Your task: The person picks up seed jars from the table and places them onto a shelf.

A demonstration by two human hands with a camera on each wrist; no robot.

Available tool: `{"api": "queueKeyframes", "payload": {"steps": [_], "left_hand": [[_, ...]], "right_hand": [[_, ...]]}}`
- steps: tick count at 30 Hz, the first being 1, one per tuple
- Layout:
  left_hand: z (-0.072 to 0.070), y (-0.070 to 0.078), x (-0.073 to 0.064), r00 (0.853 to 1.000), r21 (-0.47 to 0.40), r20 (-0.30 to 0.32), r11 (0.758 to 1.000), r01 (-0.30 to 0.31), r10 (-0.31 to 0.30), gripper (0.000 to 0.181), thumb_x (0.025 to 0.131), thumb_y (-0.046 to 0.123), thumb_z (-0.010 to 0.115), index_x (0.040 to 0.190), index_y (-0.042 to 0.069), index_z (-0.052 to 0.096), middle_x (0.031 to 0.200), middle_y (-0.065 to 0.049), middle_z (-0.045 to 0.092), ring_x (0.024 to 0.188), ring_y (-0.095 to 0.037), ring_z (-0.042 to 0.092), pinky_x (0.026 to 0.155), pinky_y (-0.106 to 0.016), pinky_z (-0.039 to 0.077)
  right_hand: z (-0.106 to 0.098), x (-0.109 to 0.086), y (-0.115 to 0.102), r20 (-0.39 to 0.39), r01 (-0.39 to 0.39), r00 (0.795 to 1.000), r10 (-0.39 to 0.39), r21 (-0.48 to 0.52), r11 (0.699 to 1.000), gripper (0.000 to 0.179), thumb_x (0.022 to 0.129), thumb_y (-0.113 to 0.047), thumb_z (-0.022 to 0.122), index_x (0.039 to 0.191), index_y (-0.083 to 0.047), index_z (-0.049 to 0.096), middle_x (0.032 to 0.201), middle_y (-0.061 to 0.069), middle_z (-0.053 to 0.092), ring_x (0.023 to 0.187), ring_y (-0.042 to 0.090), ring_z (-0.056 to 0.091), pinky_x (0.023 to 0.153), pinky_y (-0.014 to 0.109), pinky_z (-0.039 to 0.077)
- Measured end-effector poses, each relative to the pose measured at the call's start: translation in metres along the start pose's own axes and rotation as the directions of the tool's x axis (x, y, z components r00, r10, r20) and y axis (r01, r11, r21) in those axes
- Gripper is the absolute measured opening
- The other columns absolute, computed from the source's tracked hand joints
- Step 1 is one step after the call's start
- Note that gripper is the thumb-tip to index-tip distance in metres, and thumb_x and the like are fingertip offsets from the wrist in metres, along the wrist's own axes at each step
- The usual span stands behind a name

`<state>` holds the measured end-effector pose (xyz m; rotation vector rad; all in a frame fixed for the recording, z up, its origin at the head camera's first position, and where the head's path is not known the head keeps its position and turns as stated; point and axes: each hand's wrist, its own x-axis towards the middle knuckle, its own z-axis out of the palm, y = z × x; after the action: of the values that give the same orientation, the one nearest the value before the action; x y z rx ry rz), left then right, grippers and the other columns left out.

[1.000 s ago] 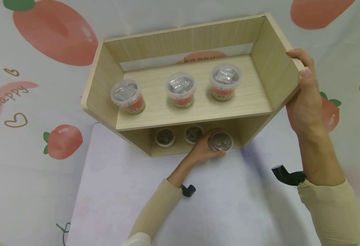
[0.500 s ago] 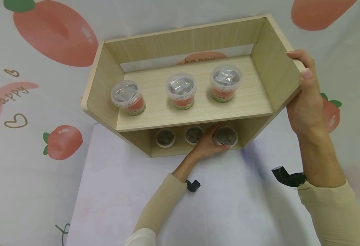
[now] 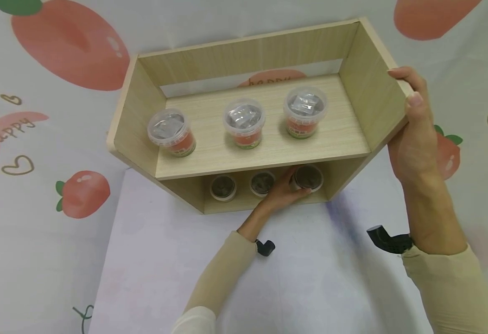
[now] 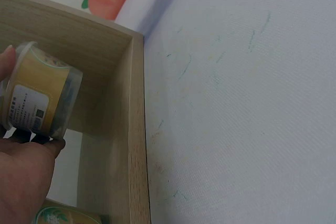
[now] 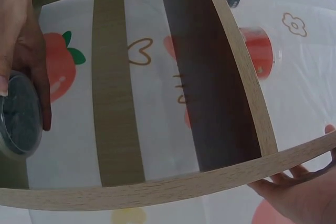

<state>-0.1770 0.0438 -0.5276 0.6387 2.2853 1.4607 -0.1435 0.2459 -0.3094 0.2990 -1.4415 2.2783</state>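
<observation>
My left hand (image 3: 283, 192) holds a clear-lidded plastic tub (image 3: 308, 177) inside the lower compartment of a two-tier wooden shelf (image 3: 264, 160), near its right wall. In the left wrist view the fingers curl round this tub (image 4: 39, 95), which has a yellow-brown label with a white text panel. The right wrist view shows the tub's dark lid (image 5: 20, 114) from above. Out at the shelf's right side, my right hand (image 3: 416, 125) grips the edge of the side panel (image 3: 377, 83), thumb in front.
On the upper tier stand three red-labelled tubs: left (image 3: 172, 132), middle (image 3: 244, 123) and right (image 3: 305, 112). Two more tubs, one at left (image 3: 223, 187) and one in the middle (image 3: 262, 183), sit below. The shelf stands on a white-covered table (image 3: 310, 278) before a fruit-patterned cloth (image 3: 72, 41).
My left hand has moved the tub deeper into the lower compartment and slightly right, from the front edge to under the upper board. My right hand keeps its grip on the side panel.
</observation>
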Motion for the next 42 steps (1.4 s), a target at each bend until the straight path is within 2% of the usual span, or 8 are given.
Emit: {"api": "queueKeyframes", "payload": {"steps": [5,14,25,32,37,42], "left_hand": [[0.001,0.002,0.003,0.999,0.003,0.002,0.999,0.047,-0.047,0.084,0.089,0.032,0.073,0.156,0.009,0.028,0.157,-0.014,0.034,0.145,-0.027,0.03,0.115,-0.039,0.029],[0.01,-0.009,0.011,0.999,0.016,-0.028,0.999,-0.028,0.028,0.079,0.086,0.026,0.076,0.151,0.006,0.036,0.151,-0.015,0.043,0.141,-0.027,0.038,0.114,-0.036,0.03],[0.013,-0.012,0.012,1.0,-0.021,-0.019,1.0,0.003,-0.003,0.08,0.087,0.024,0.075,0.153,0.009,0.033,0.154,-0.013,0.039,0.143,-0.026,0.036,0.115,-0.036,0.03],[0.015,-0.017,0.012,1.0,-0.095,-0.027,0.995,0.008,-0.01,0.081,0.088,0.018,0.073,0.156,0.013,0.029,0.158,-0.01,0.033,0.147,-0.023,0.028,0.117,-0.035,0.024],[0.017,-0.019,0.011,0.999,-0.215,-0.015,0.976,0.033,-0.037,0.081,0.091,0.018,0.068,0.158,0.016,0.023,0.163,-0.008,0.023,0.15,-0.023,0.019,0.119,-0.041,0.018],[0.02,-0.017,0.009,0.999,-0.255,-0.024,0.966,0.036,-0.044,0.08,0.092,0.02,0.063,0.159,0.016,0.019,0.164,-0.007,0.018,0.151,-0.023,0.015,0.12,-0.043,0.015]], "right_hand": [[0.001,0.0,0.0,-0.001,0.0,1.0,0.0,-0.007,1.0,0.045,0.086,-0.028,0.059,0.126,-0.006,0.056,0.131,0.018,0.045,0.111,0.028,0.043,0.083,0.034,0.038],[0.001,0.0,0.0,-0.007,0.007,1.0,-0.008,-0.024,1.0,0.046,0.086,-0.03,0.059,0.126,-0.007,0.056,0.134,0.017,0.044,0.113,0.028,0.042,0.085,0.036,0.036],[0.001,0.001,0.0,-0.01,0.009,1.0,-0.009,-0.02,1.0,0.046,0.085,-0.03,0.06,0.125,-0.007,0.056,0.133,0.017,0.044,0.112,0.028,0.042,0.085,0.036,0.035],[0.002,0.001,0.001,-0.004,0.014,1.0,-0.014,-0.009,1.0,0.045,0.087,-0.029,0.058,0.125,-0.006,0.057,0.129,0.018,0.046,0.11,0.028,0.044,0.083,0.033,0.038],[0.002,0.001,0.001,-0.003,0.018,1.0,-0.018,-0.026,0.999,0.045,0.087,-0.03,0.058,0.125,-0.006,0.057,0.131,0.017,0.045,0.111,0.028,0.042,0.084,0.035,0.036],[0.001,0.0,0.0,-0.008,0.023,1.0,-0.023,-0.031,0.999,0.045,0.087,-0.031,0.059,0.125,-0.006,0.058,0.131,0.018,0.045,0.111,0.028,0.042,0.083,0.035,0.036]]}}
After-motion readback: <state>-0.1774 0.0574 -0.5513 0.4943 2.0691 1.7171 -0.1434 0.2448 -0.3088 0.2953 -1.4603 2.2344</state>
